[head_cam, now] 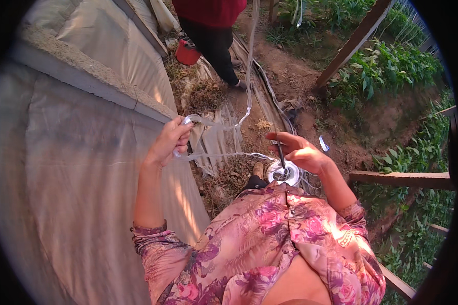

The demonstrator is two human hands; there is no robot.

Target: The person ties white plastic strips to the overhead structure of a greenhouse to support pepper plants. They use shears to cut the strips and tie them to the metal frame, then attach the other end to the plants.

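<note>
My left hand (pixel 170 143) is closed on a loop of clear plastic twine (pixel 213 124). One strand runs from it to a knotted stretch that hangs from above; a lower strand leads back towards my right hand (pixel 299 150). That hand holds a thin dark tool (pixel 281 152), perhaps scissors, between thumb and fingers, with its tip pointing down. Below it, near my foot, lies a roll of white plastic twine (pixel 284 173) with loose strands around it.
Plastic sheeting (pixel 80 160) and a concrete beam (pixel 84 76) stand at the left. A person in dark trousers (pixel 217 49) stands ahead beside a red bucket (pixel 187 52). Wooden posts (pixel 351 45) and leafy green plants (pixel 385 72) are at the right.
</note>
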